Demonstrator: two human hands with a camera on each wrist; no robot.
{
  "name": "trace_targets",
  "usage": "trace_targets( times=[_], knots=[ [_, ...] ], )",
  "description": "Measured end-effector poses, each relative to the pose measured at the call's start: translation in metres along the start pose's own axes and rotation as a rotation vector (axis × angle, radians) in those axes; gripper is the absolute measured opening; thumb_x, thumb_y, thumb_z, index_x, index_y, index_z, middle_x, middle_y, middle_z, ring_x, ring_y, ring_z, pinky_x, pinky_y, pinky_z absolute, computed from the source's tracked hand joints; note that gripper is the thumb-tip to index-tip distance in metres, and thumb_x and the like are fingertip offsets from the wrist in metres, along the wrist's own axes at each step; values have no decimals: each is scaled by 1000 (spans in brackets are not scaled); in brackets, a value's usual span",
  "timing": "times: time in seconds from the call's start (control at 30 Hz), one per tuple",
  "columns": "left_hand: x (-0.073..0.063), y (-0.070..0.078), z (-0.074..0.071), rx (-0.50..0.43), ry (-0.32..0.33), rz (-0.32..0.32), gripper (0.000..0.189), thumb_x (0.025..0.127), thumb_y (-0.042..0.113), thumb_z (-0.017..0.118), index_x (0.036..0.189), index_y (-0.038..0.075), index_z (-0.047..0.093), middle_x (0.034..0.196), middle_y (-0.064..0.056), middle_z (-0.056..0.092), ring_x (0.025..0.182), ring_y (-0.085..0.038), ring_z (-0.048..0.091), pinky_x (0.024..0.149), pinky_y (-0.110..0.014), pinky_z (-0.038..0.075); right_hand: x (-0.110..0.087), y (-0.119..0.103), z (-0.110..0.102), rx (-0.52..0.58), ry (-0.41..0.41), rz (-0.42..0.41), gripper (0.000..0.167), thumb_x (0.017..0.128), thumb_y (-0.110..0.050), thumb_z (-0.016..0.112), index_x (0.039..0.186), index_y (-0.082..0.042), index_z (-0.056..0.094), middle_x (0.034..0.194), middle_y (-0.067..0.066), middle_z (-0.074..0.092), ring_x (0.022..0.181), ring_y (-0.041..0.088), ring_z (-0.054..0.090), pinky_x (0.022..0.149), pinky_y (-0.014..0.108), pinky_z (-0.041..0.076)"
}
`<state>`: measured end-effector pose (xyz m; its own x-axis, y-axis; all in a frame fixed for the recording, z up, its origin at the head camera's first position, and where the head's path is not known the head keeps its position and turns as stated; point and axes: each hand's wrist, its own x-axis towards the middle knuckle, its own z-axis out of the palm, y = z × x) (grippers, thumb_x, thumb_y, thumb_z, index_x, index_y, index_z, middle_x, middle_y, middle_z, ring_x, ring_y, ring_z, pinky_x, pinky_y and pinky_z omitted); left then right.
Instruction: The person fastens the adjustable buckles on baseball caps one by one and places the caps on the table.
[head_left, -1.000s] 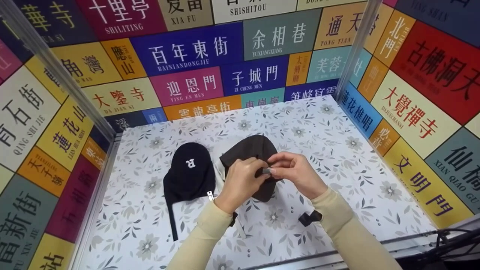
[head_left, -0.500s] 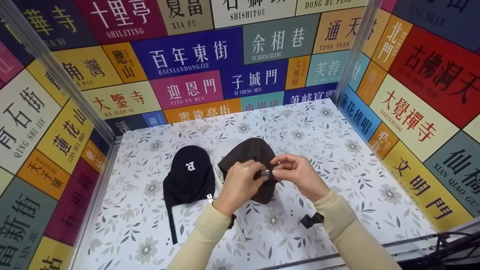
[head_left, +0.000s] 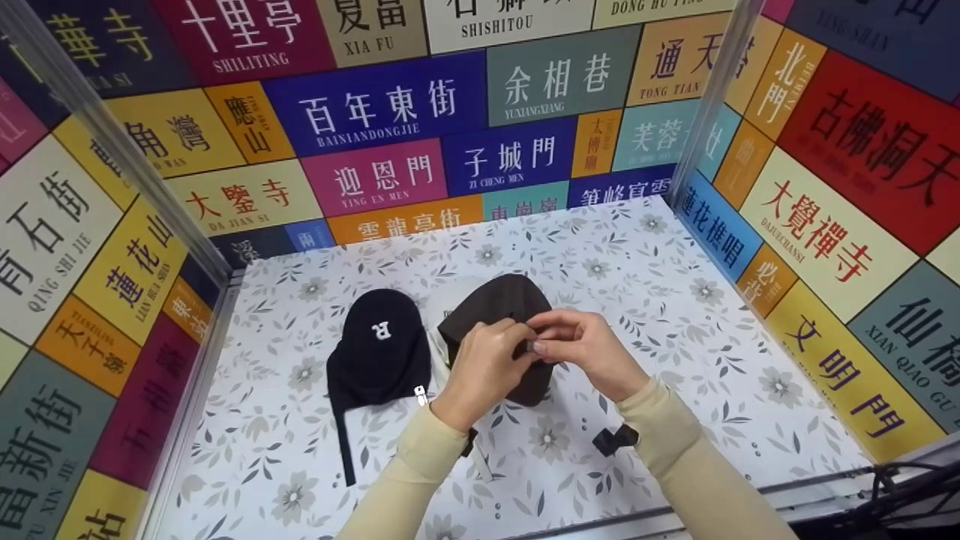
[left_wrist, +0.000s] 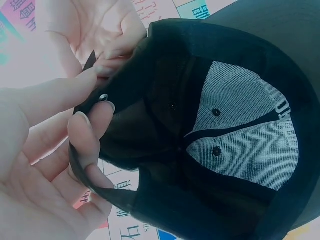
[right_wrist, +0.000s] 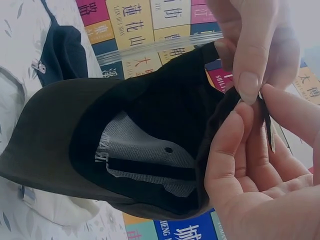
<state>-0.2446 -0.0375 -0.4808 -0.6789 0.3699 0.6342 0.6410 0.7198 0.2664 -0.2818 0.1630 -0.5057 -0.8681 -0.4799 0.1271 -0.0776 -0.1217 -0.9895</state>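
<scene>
Fingertip work at the back of a cap: on my head feed, the right hand has closed in on the left hand over the last half second, and the small gap between them is gone. I read that as both hands now working one spot on the strap. Each has thumb and fingers pinched on that band, the left beside a small silver stud, the right near the strap's free end. The dark brown cap is held over the middle of the table; whether it touches, I cannot tell. My wrist feeds show its hollow inside, with pale mesh lining behind the front and a curved brim facing away from the hands. A navy cap lies to the left; a white cap sits partly hidden behind.
</scene>
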Motion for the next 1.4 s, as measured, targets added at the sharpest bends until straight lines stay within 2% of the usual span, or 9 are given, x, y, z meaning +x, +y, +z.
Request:
trace_targets(
  times=[0.23,0.57,0.8,1.0,1.17,1.4],
  knots=[
    [-1,0,0,-5,0,10,12,83,19,84,89,16,74,82,6,66,68,-15,61,65,-33,47,-1,0,1,-1,19,-4,42,88,-8,77,126,2,64,100,21,70,88,27,69,78,37,57],
    [-5,0,-2,-36,-36,-7,15,81,15,85,90,14,74,85,5,68,71,-15,62,64,-33,46,-5,3,-1,9,3,-6,44,89,-7,76,129,2,62,95,21,69,89,30,69,81,44,56],
    [-3,0,-9,-53,-39,-33,14,82,12,83,91,13,73,87,4,67,75,-15,64,69,-35,50,-5,0,-5,9,32,-40,41,89,-5,75,128,4,63,91,18,68,80,22,65,77,34,55],
    [-3,1,-10,-49,-35,-34,15,81,11,83,90,13,72,86,3,66,74,-14,63,67,-35,48,-5,-1,-5,-7,43,-19,42,90,-9,75,129,1,64,97,20,68,85,24,66,80,38,56],
    [-2,3,-8,-27,-16,-15,13,82,13,83,89,12,72,84,3,66,71,-16,63,64,-35,46,-2,-2,0,-29,8,-10,45,91,-12,75,133,-2,62,105,22,69,92,28,67,81,39,56],
    [-4,4,-6,-32,-11,-8,13,83,16,83,91,14,73,84,3,64,68,-16,62,63,-37,50,-2,1,4,-5,27,-3,46,88,-10,78,131,-2,64,105,24,70,93,31,68,79,37,56]
  ],
)
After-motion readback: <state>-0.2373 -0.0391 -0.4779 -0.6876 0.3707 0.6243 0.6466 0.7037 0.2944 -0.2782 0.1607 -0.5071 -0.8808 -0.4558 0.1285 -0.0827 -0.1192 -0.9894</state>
